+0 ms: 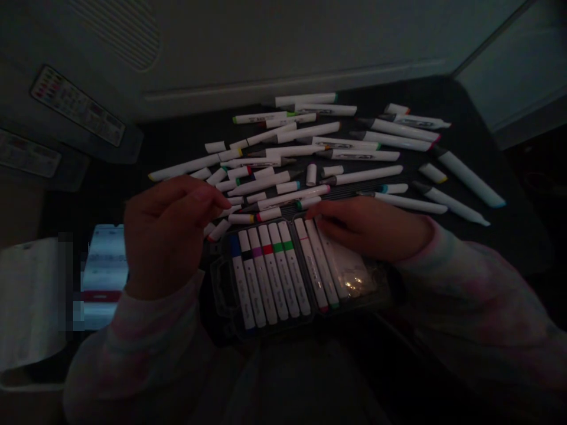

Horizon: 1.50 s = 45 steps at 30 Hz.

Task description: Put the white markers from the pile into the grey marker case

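Note:
An open dark marker case (224, 283) lies in front of me with a row of white markers (270, 271) in it, their bands blue, purple, red and green. My right hand (374, 227) lies over the case's right half, fingers pressed on the markers (321, 262) there. My left hand (166, 233) hovers left of the case, fingers curled together; whether it holds anything is hidden. The scene is very dim.
Many loose white markers and caps (310, 159) are scattered across the dark table (496, 236) behind the case. A lit phone screen (104, 271) lies at the left. Pale colour charts (75, 103) lean at the far left.

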Each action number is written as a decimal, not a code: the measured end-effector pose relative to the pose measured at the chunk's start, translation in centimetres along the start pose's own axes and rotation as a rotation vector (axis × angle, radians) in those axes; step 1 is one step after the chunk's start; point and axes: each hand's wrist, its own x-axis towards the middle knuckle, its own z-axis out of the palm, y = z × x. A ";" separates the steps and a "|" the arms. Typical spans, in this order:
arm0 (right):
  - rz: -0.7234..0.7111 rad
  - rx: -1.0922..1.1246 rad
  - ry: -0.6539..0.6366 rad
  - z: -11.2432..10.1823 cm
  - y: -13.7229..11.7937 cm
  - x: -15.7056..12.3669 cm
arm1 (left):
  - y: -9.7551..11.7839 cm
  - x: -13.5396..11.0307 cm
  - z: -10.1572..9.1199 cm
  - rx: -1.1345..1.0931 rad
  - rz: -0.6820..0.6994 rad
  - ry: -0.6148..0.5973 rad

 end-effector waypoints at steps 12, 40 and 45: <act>0.013 0.057 0.014 -0.1 0.4 0.0 | 0.8 -0.6 0.6 0.181 -0.162 0.069; 0.033 0.099 -0.005 -0.3 0.6 0.0 | 0.6 -1.2 2.7 0.705 -0.019 -1.030; 0.026 0.098 -0.009 -0.4 0.5 0.0 | 0.5 -1.2 2.8 0.731 0.003 -1.046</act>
